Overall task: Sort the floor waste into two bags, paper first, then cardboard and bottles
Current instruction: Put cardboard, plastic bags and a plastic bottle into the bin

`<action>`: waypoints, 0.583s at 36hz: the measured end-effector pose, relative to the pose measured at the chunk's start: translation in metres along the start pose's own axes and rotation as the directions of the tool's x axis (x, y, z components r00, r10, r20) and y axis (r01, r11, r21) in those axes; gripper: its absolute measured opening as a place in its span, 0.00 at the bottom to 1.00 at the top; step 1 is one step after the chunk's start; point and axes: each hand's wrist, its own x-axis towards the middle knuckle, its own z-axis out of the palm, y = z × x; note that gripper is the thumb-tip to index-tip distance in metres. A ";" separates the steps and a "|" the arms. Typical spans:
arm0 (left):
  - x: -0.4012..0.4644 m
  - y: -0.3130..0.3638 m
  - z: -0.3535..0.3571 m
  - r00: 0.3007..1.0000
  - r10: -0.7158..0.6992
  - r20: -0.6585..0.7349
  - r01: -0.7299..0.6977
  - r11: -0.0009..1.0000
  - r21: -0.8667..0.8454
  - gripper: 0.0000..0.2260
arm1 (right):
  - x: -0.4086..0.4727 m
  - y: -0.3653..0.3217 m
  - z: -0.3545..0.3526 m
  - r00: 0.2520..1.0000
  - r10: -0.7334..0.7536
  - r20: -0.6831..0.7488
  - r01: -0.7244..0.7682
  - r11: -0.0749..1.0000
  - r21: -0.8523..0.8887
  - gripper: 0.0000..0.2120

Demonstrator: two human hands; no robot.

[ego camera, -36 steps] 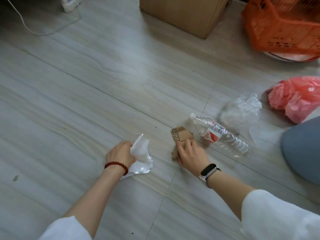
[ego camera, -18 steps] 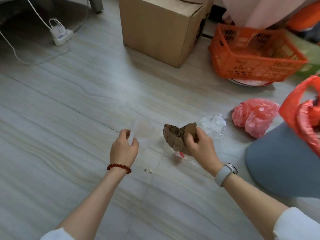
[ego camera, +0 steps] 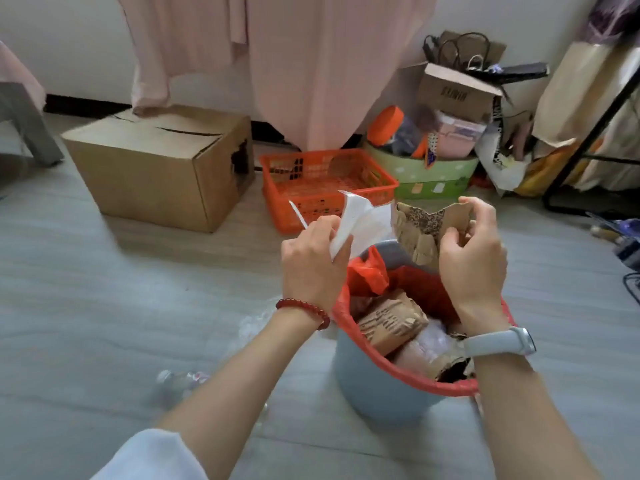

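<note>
A grey wood-look floor (ego camera: 104, 306) runs to a wall hung with pink cloth. Above the red-lined bin (ego camera: 377, 393), the right hand (ego camera: 472, 261) pinches a torn cardboard piece (ego camera: 427, 226); at its nine o'clock the left hand (ego camera: 313, 268) grips white paper (ego camera: 360, 220). A plastic bottle (ego camera: 180, 381) lies at the bin's nine o'clock; an orange basket (ego camera: 322, 181) sits at twelve.

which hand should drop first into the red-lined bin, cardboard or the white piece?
Right. The right hand grips the cardboard piece directly above the open red bag, which already holds cardboard. The left hand holds the white piece nearer the bin's far rim, so probably second.
</note>
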 end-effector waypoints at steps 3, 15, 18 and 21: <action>-0.007 0.025 0.041 0.993 0.040 0.111 -0.049 0.996 0.076 0.13 | 0.012 0.042 -0.013 0.977 0.196 0.088 -0.192 0.980 -0.052 0.15; -0.027 0.046 0.075 0.254 -0.423 0.870 -0.367 0.790 0.491 0.36 | 0.008 0.101 -0.011 0.874 0.307 0.377 -0.401 0.894 0.200 0.16; -0.017 0.043 0.063 0.409 -0.311 0.858 -0.264 0.860 0.437 0.22 | 0.003 0.098 -0.002 0.819 0.160 0.551 -0.270 0.955 0.124 0.17; -0.018 0.028 0.048 0.801 -0.081 0.593 -0.157 0.928 0.338 0.12 | -0.009 0.090 0.013 0.679 0.026 0.734 -0.044 0.999 0.005 0.19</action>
